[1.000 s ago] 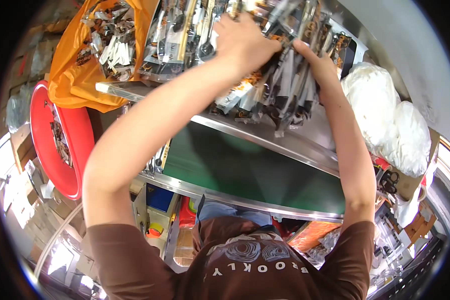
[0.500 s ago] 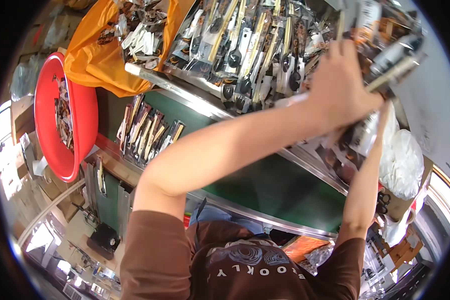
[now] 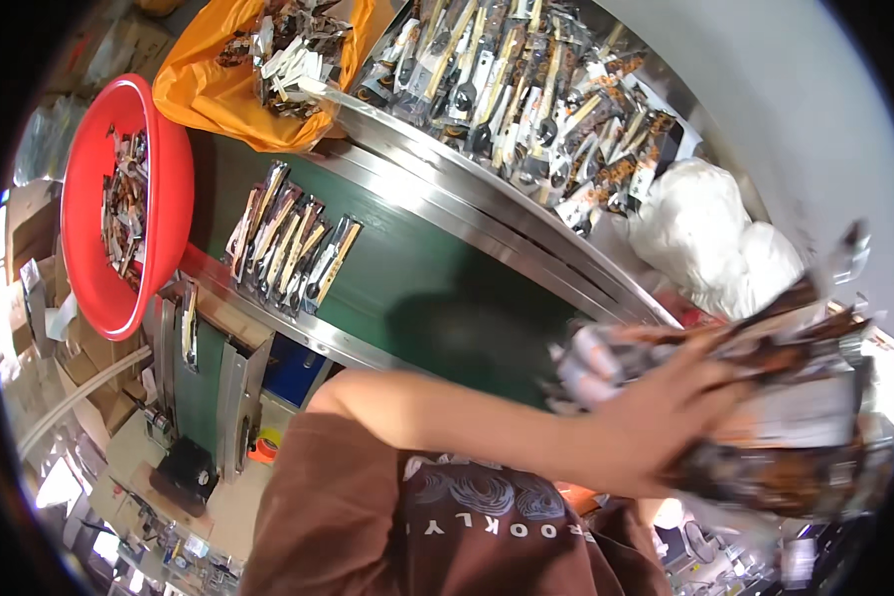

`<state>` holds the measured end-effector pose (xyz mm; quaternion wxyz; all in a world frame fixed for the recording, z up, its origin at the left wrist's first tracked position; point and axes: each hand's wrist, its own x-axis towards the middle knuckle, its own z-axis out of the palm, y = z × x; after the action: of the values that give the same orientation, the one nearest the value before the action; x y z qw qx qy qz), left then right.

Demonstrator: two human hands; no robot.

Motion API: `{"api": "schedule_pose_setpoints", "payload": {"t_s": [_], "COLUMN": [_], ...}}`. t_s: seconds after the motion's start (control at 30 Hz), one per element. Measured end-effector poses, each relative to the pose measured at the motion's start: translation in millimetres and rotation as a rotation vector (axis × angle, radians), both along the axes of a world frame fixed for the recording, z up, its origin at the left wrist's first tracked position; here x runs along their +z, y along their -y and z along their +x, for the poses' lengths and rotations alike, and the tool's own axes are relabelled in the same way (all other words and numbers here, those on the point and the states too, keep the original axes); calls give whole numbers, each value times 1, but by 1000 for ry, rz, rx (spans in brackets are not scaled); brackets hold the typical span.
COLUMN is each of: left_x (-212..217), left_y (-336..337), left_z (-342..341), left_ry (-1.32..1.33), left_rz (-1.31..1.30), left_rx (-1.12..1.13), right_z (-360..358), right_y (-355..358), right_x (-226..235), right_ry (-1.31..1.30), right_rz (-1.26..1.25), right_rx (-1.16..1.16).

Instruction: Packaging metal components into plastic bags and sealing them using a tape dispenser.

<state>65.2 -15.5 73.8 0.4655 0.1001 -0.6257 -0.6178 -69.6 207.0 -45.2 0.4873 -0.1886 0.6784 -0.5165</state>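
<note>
Beside a green belt (image 3: 397,243), the left hand (image 3: 666,412), fingers partly spread, clasps blurred packets (image 3: 795,422); right hand hidden, its grip unclear.

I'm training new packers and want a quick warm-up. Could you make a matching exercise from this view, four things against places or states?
1. Round red plastic tub
2. Orange plastic bag
3. White bulging plastic bundle
4. Person's bare left hand

A. Grasping a bunch of dark, glossy plastic packets
B. Beside the right end of the clear-wrapped utensil sets
C. Farthest left of the four
D. Open, flat white strips inside

Pairs: 1-C; 2-D; 3-B; 4-A
</note>
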Motion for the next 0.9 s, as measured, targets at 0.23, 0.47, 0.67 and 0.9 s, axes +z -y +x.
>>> {"api": "schedule_pose_setpoints", "payload": {"t_s": [0.23,0.47,0.67,0.9], "left_x": [-154,-275,-306,-315], "left_y": [-155,-113,-80,-115], "left_z": [96,81,95,48], "left_ry": [362,972,1471,1364], "left_rz": [640,728,175,329], "left_rx": [-196,-11,319,132], "right_z": [64,32,0,50], "right_y": [-100,-20,-19,28], "right_x": [-71,-143,-186,-210], "right_ry": [-249,15,-184,-329], "right_rz": [31,386,343,212], "right_rx": [178,110,-115,-220]}}
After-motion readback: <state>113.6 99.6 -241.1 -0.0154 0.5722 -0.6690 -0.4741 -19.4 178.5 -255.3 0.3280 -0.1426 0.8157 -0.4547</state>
